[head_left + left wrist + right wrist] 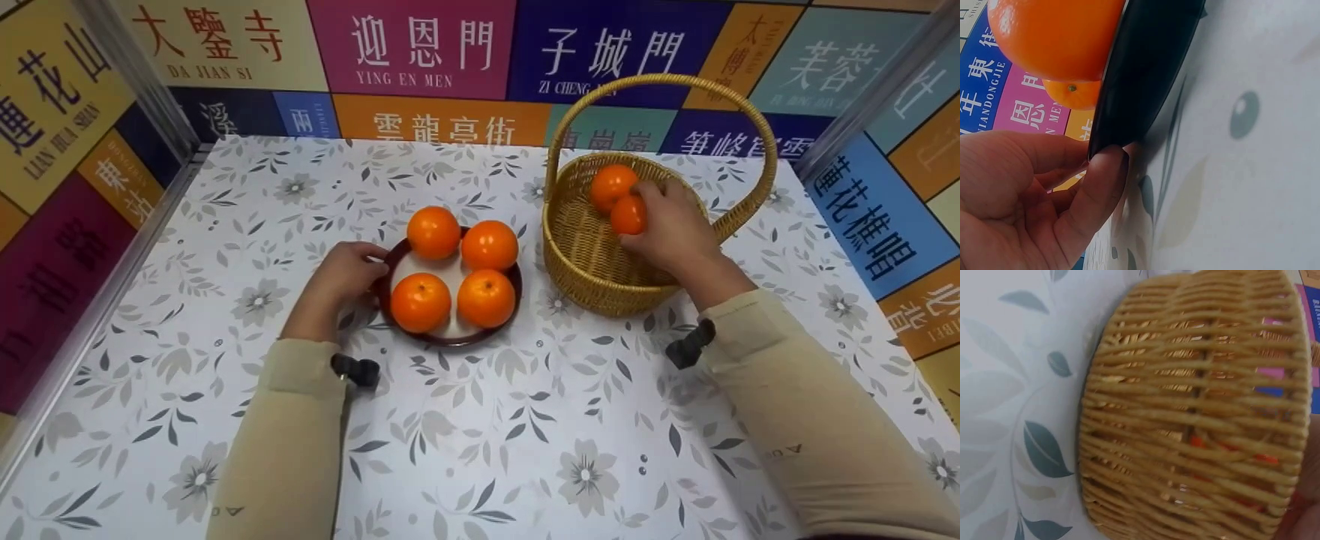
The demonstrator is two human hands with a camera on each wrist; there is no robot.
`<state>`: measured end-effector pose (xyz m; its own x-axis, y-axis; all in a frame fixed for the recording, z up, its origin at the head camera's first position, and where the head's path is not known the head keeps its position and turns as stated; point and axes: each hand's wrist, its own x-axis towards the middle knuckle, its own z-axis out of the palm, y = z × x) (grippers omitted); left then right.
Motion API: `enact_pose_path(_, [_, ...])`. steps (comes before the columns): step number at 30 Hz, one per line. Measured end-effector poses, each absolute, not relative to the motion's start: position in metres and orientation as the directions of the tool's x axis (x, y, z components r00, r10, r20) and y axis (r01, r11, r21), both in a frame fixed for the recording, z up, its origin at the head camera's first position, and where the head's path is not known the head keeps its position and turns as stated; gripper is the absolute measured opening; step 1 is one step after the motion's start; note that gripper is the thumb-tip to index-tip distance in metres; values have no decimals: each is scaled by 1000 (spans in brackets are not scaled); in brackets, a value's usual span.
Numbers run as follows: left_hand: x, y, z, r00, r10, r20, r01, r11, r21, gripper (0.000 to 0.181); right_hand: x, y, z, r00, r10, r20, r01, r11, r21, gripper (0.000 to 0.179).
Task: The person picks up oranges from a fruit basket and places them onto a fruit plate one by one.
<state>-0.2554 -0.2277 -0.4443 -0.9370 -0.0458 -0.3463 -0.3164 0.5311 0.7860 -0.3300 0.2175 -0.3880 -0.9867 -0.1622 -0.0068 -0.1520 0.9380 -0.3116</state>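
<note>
My left hand (349,274) pinches the left rim of a dark-edged plate (448,342) with a pale middle. In the left wrist view, thumb and fingers meet on the edge of the plate (1145,62). Several oranges, one of them at the front left (421,303), rest on it. Inside the wicker basket (592,289), my right hand (675,232) grips an orange (628,215), its fingers partly covering it. Another orange (614,186) is just behind that one in the basket. From the right wrist, the basket's woven side (1196,399) hides most of what is inside.
The basket's tall arched handle (660,79) rises over the right hand and wrist. A white table (480,450) with a grey leaf pattern lies under everything. Coloured panels with printed characters (427,45) stand along the back and both sides.
</note>
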Motion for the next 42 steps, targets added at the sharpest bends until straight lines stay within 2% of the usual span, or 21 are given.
enact_pose_path(11, [-256, -227, -445, -933, -55, -357, -330, 532, 780, 34, -313, 198, -374, -981, -190, 45, -195, 926, -323, 83])
enact_pose_path(23, [-257, -227, -444, -921, -62, -385, -359, 523, 773, 34, -291, 169, -357, -968, -235, 82, -249, 887, -390, 76])
enact_pose_path(31, [-256, -227, -445, -936, -52, -349, -321, 538, 780, 33, -277, 152, -351, -942, -307, 134, -335, 837, -433, 71])
enact_pose_path(42, [-254, -227, -442, -923, -59, -379, -356, 500, 790, 32, -262, 130, -357, -900, -405, 158, -434, 809, -396, 73])
